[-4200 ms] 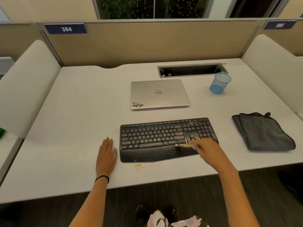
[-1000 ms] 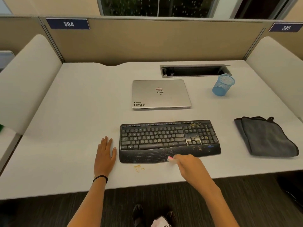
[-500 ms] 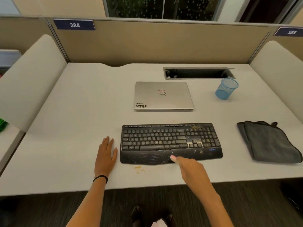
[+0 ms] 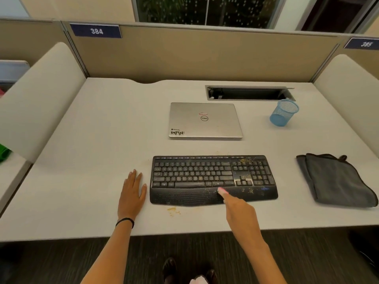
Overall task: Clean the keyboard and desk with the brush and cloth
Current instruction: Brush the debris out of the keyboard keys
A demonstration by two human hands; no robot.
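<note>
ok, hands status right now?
Left hand: open, flat on desk, holding nothing.
Right hand: closed on brush, tip on keyboard palm rest.

i see two bare forearms with no sleeves, a thin black band [image 4: 125, 221] around my left wrist, and dark shoes [image 4: 170, 269] below.

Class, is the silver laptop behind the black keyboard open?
No. The silver laptop lies shut, lid down with its logo facing up, behind the black keyboard.
</note>
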